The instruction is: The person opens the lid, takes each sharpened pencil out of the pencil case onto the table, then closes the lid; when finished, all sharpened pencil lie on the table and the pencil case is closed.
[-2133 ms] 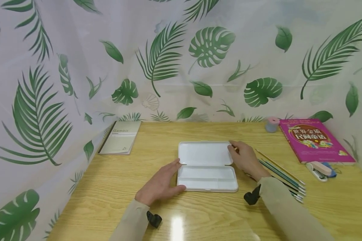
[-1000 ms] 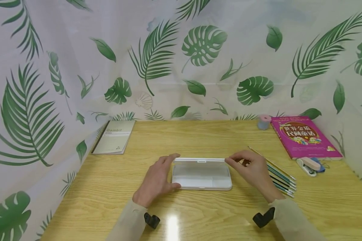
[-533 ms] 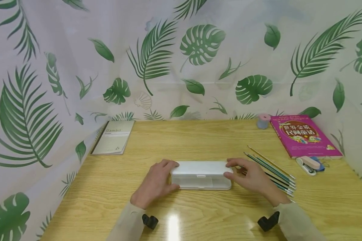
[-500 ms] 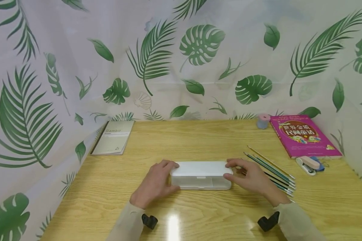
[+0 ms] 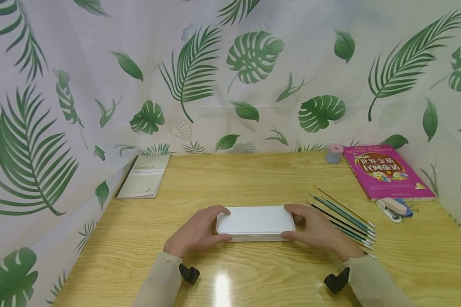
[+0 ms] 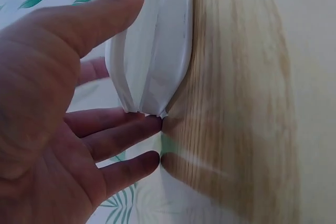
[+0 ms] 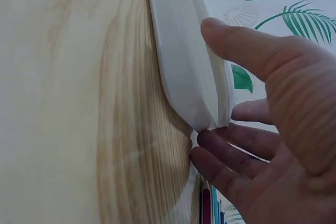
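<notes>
A white pencil case (image 5: 255, 219) lies on the wooden table with its lid down almost flush on the base. A gap between lid and base shows along the case (image 6: 152, 51) in the left wrist view. My left hand (image 5: 196, 232) holds the left end, thumb at the front and fingers round the end and back corner. At the right end my right hand (image 5: 316, 228) grips in mirror fashion, its thumb (image 7: 236, 40) near the front edge in the right wrist view. The lid hides the inside of the case.
Several pencils (image 5: 345, 215) lie fanned out just right of my right hand. Beyond them are a pink and white stapler (image 5: 392, 209), a blue item (image 5: 406, 207), a magenta book (image 5: 388, 170) and a pink-topped spool-shaped thing (image 5: 333, 154). A notebook (image 5: 143, 177) lies at the back left.
The pencil case's lid has swung from fully open, lying back, forward and down over the base. My right hand came forward with it, and its thumb has moved to the front edge.
</notes>
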`<state>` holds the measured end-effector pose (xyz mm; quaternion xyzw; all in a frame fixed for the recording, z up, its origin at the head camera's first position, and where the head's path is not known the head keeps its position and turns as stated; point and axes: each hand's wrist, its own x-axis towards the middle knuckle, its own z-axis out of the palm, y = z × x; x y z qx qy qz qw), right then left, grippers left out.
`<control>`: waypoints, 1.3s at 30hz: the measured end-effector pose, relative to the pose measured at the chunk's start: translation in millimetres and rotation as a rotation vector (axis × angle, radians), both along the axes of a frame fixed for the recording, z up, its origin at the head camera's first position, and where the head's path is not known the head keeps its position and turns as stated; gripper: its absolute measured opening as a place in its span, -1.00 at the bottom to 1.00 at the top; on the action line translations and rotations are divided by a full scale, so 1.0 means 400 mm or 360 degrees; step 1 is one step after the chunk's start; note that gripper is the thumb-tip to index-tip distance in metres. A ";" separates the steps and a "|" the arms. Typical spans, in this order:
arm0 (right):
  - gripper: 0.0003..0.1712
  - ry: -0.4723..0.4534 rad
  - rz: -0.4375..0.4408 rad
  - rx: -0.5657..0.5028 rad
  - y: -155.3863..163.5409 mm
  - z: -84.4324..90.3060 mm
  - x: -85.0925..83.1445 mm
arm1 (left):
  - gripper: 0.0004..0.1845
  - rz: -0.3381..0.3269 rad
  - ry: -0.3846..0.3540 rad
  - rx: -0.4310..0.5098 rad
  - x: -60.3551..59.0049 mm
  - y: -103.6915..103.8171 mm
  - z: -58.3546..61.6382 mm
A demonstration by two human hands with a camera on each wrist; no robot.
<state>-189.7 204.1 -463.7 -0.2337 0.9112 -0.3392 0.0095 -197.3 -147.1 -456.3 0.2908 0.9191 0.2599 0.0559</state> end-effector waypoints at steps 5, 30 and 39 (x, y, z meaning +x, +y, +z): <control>0.01 0.0016 0.0000 0.0049 -0.001 -0.006 -0.006 | -0.04 0.0088 -0.0065 -0.0055 -0.008 0.004 -0.001; 0.05 0.0194 -0.0053 0.0206 -0.013 -0.011 -0.018 | -0.13 0.0077 0.0057 -0.0030 -0.015 0.011 0.013; 0.03 0.0204 -0.0023 0.0175 -0.013 -0.025 -0.010 | -0.06 0.0128 -0.0058 -0.0038 -0.010 0.015 0.005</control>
